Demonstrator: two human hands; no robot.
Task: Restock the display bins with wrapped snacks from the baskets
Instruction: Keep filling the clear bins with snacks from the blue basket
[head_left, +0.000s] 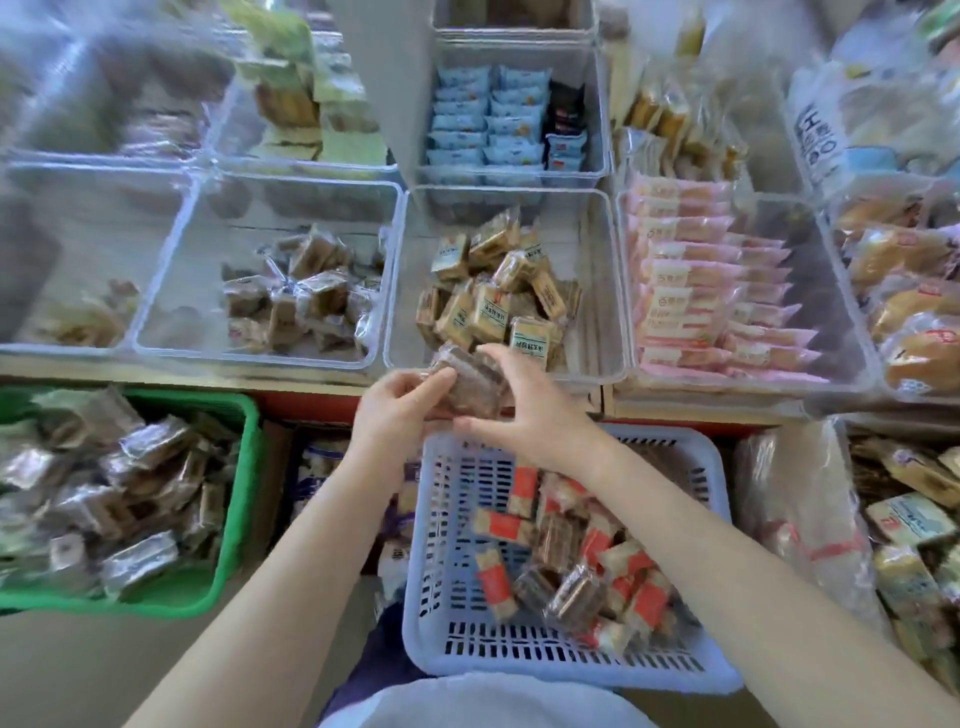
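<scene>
Together, 2 hands, left hand (397, 410) and right hand (530, 410), curl fingers round 1 brown snack bundle (470, 382).

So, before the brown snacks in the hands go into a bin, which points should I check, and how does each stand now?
1. Hold: left hand and right hand both grip the brown wrapped snacks: ok.
2. Position: the snacks are over the front rim of the middle clear bin: ok.
3. Room: that bin has bare floor on its right side: ok.
4. Match: it holds tan packs with blue labels; similar-looking brown packs lie in the clear bin to its left: not ok.
5. Supply: the blue basket below holds more packs: ok.
6. Count of snacks held: cannot tell.
</scene>
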